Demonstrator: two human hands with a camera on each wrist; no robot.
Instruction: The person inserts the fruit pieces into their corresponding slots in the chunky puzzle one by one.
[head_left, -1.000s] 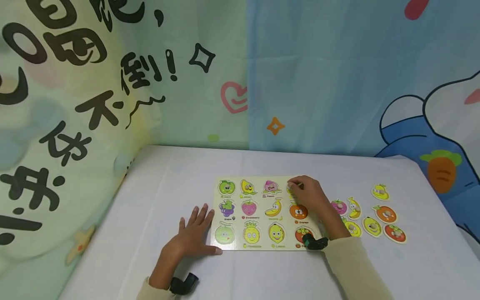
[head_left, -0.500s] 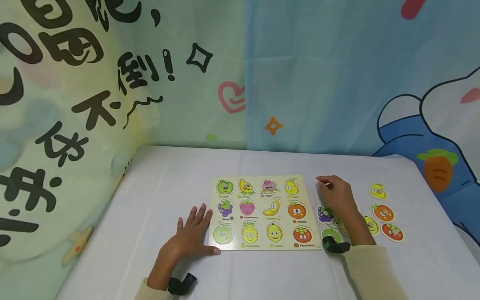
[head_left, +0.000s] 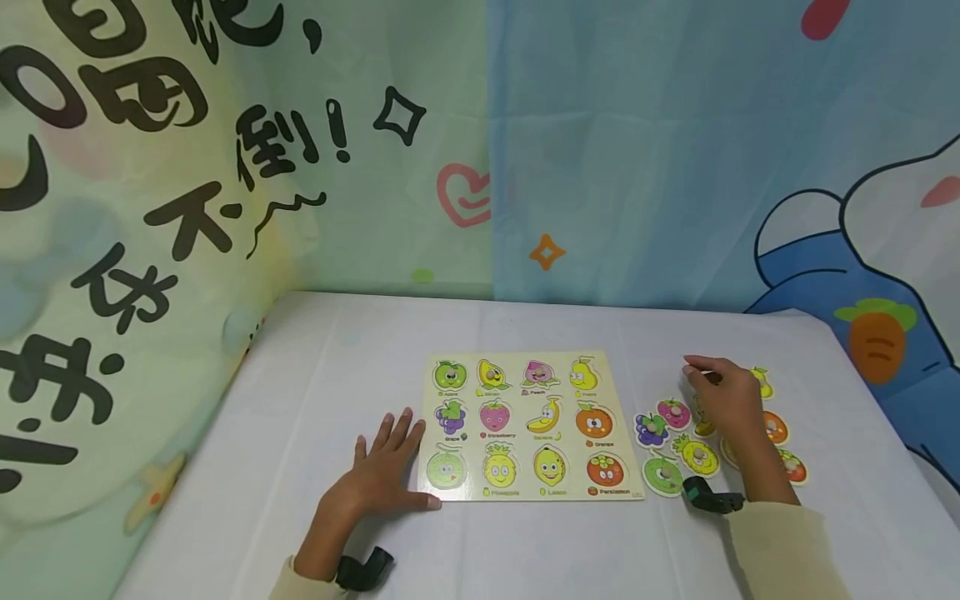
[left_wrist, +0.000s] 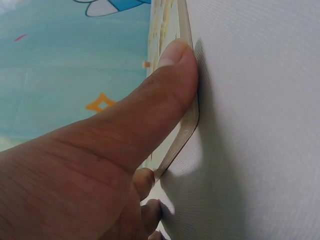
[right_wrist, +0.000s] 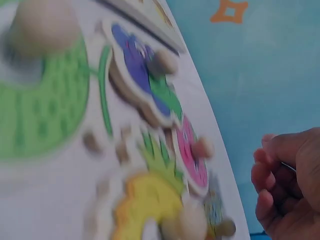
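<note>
A cream fruit puzzle board (head_left: 558, 423) lies flat on the white table. My left hand (head_left: 386, 467) rests at its left side with fingers spread; in the left wrist view the thumb (left_wrist: 175, 75) touches the board's edge near a rounded corner. My right hand (head_left: 727, 396) hovers over the loose fruit pieces right of the board. Its fingers (right_wrist: 265, 175) are loosely bent, and nothing shows between them. Below it lie knobbed pieces: grapes (head_left: 651, 429), a strawberry (head_left: 674, 413), a pineapple (head_left: 697, 456) and a green melon (head_left: 663, 476). A banana piece (head_left: 703, 425) is partly hidden by the hand.
Beyond the right hand and forearm, an orange piece (head_left: 776, 427), a persimmon piece (head_left: 793, 467) and a yellow fruit piece (head_left: 763, 382) are partly covered. A printed cloth backdrop (head_left: 637, 150) stands behind the white table (head_left: 360, 333).
My right hand has left the pear at the board's top right corner and moved right over the loose pieces. The left hand stays in place. The head view has shifted slightly.
</note>
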